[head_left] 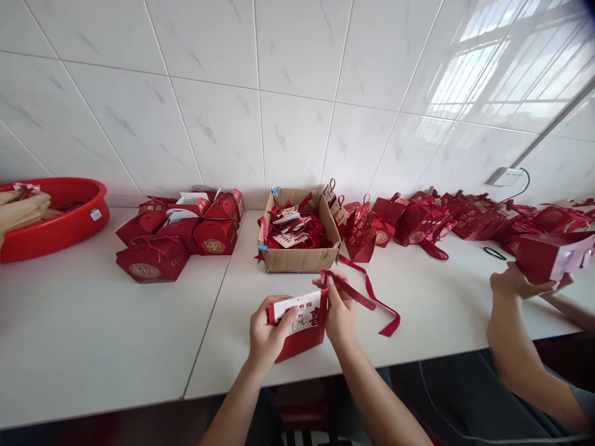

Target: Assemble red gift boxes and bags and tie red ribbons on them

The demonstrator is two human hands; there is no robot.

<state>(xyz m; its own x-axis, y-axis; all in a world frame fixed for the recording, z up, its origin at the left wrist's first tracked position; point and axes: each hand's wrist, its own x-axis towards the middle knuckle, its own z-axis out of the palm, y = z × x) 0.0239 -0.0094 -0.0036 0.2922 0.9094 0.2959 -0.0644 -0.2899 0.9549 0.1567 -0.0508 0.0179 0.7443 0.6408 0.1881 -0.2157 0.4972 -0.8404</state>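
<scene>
- Red plastic forms the basin [69, 230] at far left, where a co-worker's hand [28, 210] is over the interior.
- Boxes with gold emblems [155, 260] cluster on the white table [125, 353], near the tiled wall [214, 124].
- The wearer's left hand [267, 331] grips a red packet [302, 347] with a white printed face, thumb pressed on its front; the packet is held over the table's near edge.
- Behind it, a cardboard carton [302, 261] holds red ribbons and printed tags.
- The right hand [341, 310], beside the packet's upper corner, pinches a red ribbon [357, 295].
- Another ribbon length [390, 327] trails on the tabletop; whether the two join cannot be told.
- Red pouches [360, 238] line the wall.
- At far right, a second co-worker holds up a red box [534, 257].
</scene>
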